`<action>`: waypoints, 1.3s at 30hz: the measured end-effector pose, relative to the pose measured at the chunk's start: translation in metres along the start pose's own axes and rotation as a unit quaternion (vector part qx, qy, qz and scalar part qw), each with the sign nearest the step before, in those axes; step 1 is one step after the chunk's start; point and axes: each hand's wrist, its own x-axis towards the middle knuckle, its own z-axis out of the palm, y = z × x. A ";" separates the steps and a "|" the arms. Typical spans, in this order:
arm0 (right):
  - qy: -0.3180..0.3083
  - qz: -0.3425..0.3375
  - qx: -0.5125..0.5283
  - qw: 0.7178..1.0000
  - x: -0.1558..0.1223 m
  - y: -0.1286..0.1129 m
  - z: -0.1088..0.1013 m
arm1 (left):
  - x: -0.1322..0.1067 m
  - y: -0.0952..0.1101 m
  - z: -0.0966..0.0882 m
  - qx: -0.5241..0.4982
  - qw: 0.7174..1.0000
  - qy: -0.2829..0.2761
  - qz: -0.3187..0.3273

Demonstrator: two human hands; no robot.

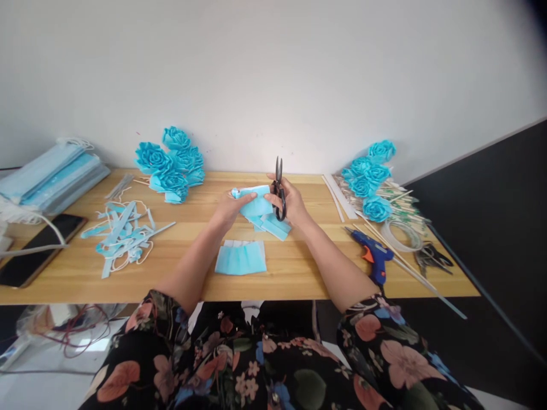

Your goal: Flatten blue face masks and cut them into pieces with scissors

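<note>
My left hand (228, 209) is closed on the left end of a light-blue face-mask piece (257, 205), thumb on top. My right hand (292, 200) holds black-handled scissors (279, 199), blades pointing up towards the wall, and its thumb also presses the right end of the same piece. Beneath the hands, more cut blue pieces (277, 226) lie overlapped on the table. Closer to my body rests a flat blue-and-white mask piece (240, 258), touched by neither hand. The fingers behind the held piece are partly hidden.
Left on the wooden table (179, 279) are stacked face masks (55, 171), a phone (40, 250), cut strips with ear loops (122, 230) and blue flowers (173, 162). Right are more flowers (367, 173), a blue glue gun (376, 253), a tape roll (400, 236) and sticks (404, 208).
</note>
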 end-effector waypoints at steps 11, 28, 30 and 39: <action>0.073 -0.014 0.003 0.997 0.003 0.001 -0.005 | 0.013 -0.005 -0.011 -0.016 0.998 0.053 0.016; 0.128 -0.021 -0.013 0.991 0.007 0.007 -0.010 | 0.015 -0.004 -0.016 0.038 0.996 0.064 0.053; 0.129 -0.027 -0.011 0.991 0.007 0.008 -0.010 | 0.015 -0.003 -0.017 0.060 0.994 0.065 0.065; 0.133 -0.057 -0.067 0.987 0.009 0.009 -0.015 | 0.013 0.004 -0.016 0.080 0.994 0.062 0.034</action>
